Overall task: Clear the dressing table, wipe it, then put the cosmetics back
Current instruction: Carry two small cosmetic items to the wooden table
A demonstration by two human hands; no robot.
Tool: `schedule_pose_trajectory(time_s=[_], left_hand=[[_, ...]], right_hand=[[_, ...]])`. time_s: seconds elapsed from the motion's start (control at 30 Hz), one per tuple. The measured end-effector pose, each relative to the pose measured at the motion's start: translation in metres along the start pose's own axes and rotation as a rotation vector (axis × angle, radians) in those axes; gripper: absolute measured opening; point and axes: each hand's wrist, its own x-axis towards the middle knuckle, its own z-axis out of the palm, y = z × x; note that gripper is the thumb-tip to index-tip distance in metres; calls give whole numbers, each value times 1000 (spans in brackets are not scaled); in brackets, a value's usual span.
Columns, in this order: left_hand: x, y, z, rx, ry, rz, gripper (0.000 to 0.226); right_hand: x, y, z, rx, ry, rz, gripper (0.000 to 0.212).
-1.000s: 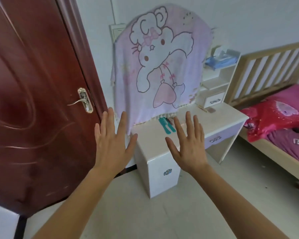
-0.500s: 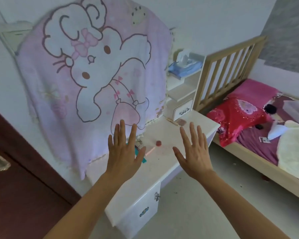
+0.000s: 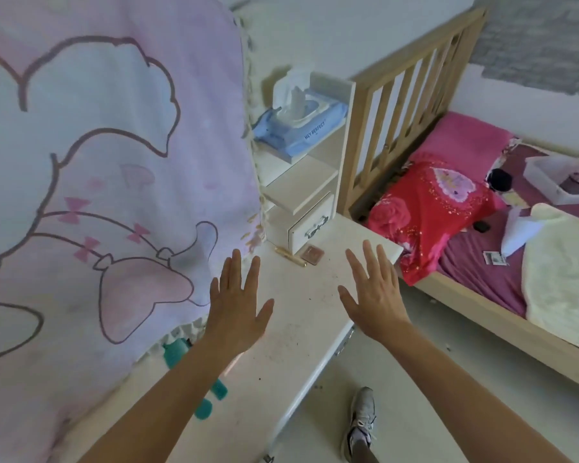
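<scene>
The white dressing table has a dusty, speckled top. On it lie a gold tube and a small brown compact by the little drawer unit. Teal items lie partly hidden under my left forearm and the hanging cloth. My left hand hovers above the table top with straight, spread fingers, holding nothing. My right hand is held the same way over the table's front edge, also empty.
A pink cartoon blanket hangs over the mirror at left. A blue pack of wet wipes sits on the upper shelf. A wooden bed with red and pink bedding stands right. My shoe is on the floor.
The view has closed in on the table and swung right; the door is out of frame. Both hands stay raised and spread, now over the table top.
</scene>
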Motion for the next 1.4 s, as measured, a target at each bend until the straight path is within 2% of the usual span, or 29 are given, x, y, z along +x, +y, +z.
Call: schedule_pose_trajectory(time_s=[0.17, 0.37, 0.47, 0.67, 0.83, 0.97, 1.1, 1.27, 1.4], left_hand=[[77, 12, 48, 56, -163, -173, 78], [143, 30, 92, -23, -278, -363, 78], [161, 39, 113, -38, -368, -390, 76], [198, 32, 162, -6, -503, -337, 82], [236, 15, 195, -78, -458, -388, 112], [249, 6, 215, -87, -383, -340, 132], [237, 8, 223, -89, -350, -293, 118], [203, 9, 226, -81, -331, -171, 88], [183, 0, 223, -105, -283, -149, 78]], right_hand=[[97, 48, 48, 44, -215, -72, 68], [184, 90, 87, 42, -439, -244, 64], [207, 101, 111, 57, -524, -301, 60], [216, 99, 166, 14, -723, -376, 62], [220, 91, 189, 81, -689, -385, 66], [225, 90, 204, 34, -657, -427, 64], [216, 88, 201, 6, -592, -421, 58], [201, 87, 200, 115, -531, -362, 39], [203, 82, 199, 151, -532, -328, 41]])
